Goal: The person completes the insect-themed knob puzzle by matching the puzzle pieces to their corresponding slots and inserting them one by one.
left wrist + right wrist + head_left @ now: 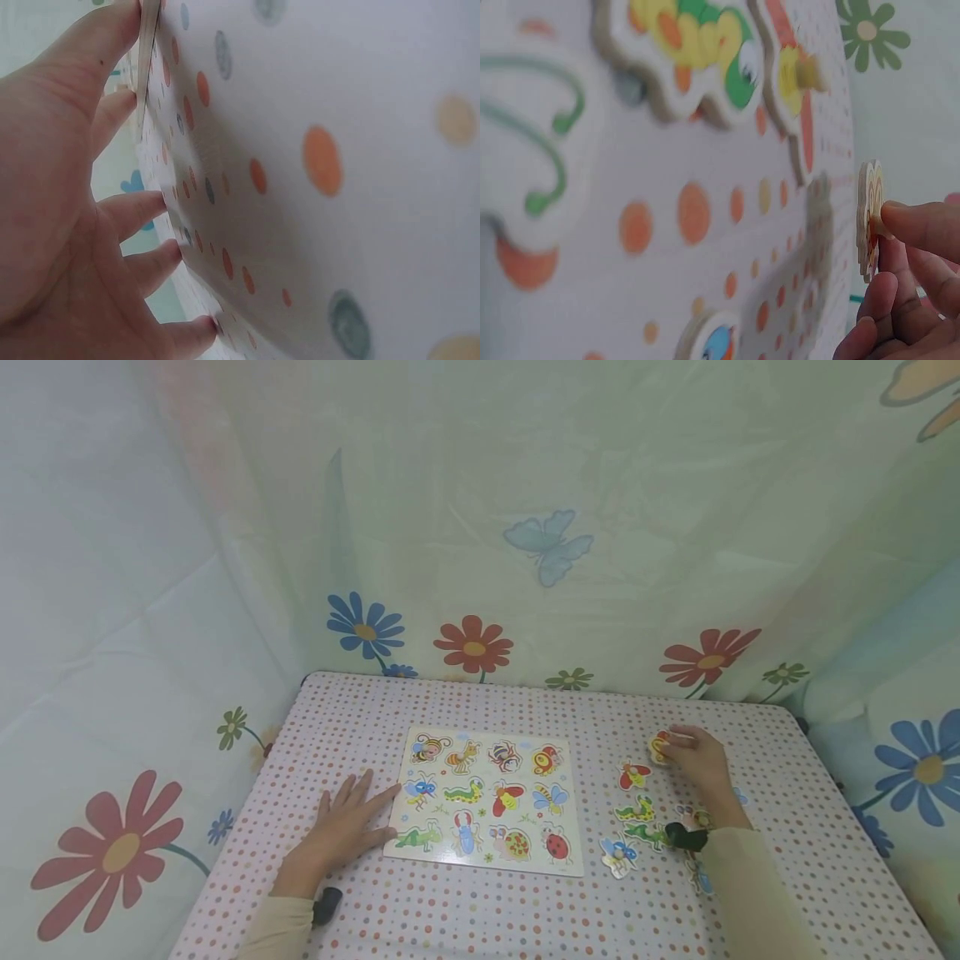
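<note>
Head view: the right hand pinches a flat red-and-yellow wooden insect piece, thumb and fingers closed on its small wooden knob. In the right wrist view that piece is held clear of the white tablecloth with coloured dots, a shadow lying on the cloth beside it.

Just nearer the person than this grip, and slightly left, lies a red-winged, yellow-bodied wooden insect piece. Further toward the person come a yellow-and-green wooden caterpillar piece, a green wooden insect piece and a blue wooden insect piece. Under and beside the right wrist, other pieces are partly hidden.

Well to the left of the grip is a pale rectangular wooden board with colourful insect pictures in three rows. At its far side from the grip, the left hand has its fingers spread apart, gripping nothing; the thumb touches the board's edge, and other fingertips rest on the cloth.
</note>
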